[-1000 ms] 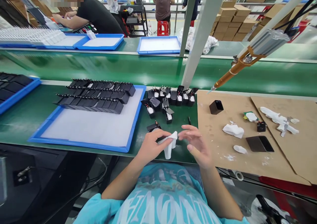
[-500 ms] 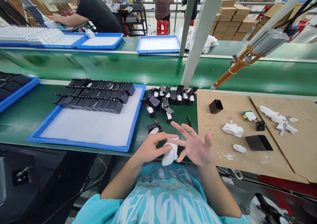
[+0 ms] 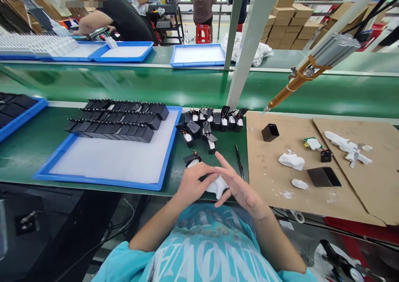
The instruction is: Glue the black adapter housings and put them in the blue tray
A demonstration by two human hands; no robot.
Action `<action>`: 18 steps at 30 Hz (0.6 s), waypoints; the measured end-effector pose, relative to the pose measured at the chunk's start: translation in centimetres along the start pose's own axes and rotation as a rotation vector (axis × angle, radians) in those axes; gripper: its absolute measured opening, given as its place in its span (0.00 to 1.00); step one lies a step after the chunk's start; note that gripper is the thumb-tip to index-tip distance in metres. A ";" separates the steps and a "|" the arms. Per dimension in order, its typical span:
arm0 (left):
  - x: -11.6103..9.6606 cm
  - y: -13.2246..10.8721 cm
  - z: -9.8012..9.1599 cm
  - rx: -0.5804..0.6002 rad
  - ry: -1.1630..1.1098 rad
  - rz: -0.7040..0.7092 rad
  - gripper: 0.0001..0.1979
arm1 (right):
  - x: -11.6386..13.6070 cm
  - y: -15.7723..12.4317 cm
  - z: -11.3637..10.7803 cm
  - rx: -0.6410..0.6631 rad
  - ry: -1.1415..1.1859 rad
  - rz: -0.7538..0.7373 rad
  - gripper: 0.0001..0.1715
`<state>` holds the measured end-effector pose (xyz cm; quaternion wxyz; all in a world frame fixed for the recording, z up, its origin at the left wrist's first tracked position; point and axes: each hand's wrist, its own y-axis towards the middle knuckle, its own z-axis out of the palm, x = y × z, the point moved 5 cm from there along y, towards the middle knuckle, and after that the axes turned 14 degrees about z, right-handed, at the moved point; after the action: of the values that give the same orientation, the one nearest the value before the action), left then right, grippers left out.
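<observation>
My left hand (image 3: pixel 191 184) pinches a crumpled white tissue (image 3: pixel 218 186) near the front edge of the green bench. My right hand (image 3: pixel 235 184) is open with fingers stretched out, and the tissue presses against its palm and fingers. Just beyond my hands lies one black part with a white inside (image 3: pixel 192 159). Further back stands a cluster of similar black parts (image 3: pixel 212 124). A thin black tool (image 3: pixel 239 161) lies on the bench right of my hands.
A blue tray (image 3: pixel 162 167) at the left holds rows of black housings (image 3: pixel 118 119). Cardboard sheets (image 3: pixel 280 182) at the right carry white wads, a black box (image 3: pixel 269 132) and small parts. An orange dispenser nozzle (image 3: pixel 280 95) hangs above. Other people work behind the conveyor.
My right hand has turned from palm up and spread to lying over the tissue, fingers together. The left hand has kept its hold on the tissue and pushed it under the right hand.
</observation>
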<state>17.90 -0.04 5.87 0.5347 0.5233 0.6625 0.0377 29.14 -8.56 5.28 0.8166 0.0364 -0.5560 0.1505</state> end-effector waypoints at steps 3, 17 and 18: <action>0.0 0.0 -0.1 -0.030 0.004 -0.044 0.05 | 0.2 -0.3 0.4 0.001 -0.022 -0.055 0.53; 1.4 -0.5 -2.0 -0.164 -0.019 -0.122 0.07 | 0.6 -1.1 -2.1 -0.227 -0.095 -0.133 0.61; 1.2 -0.3 -1.7 -0.177 -0.027 -0.110 0.10 | 0.4 -0.8 -1.9 -0.184 -0.055 -0.136 0.59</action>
<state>16.58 1.51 5.60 0.5887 0.4373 0.6773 0.0594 31.19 -8.77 5.06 0.8094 0.0032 -0.5858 0.0422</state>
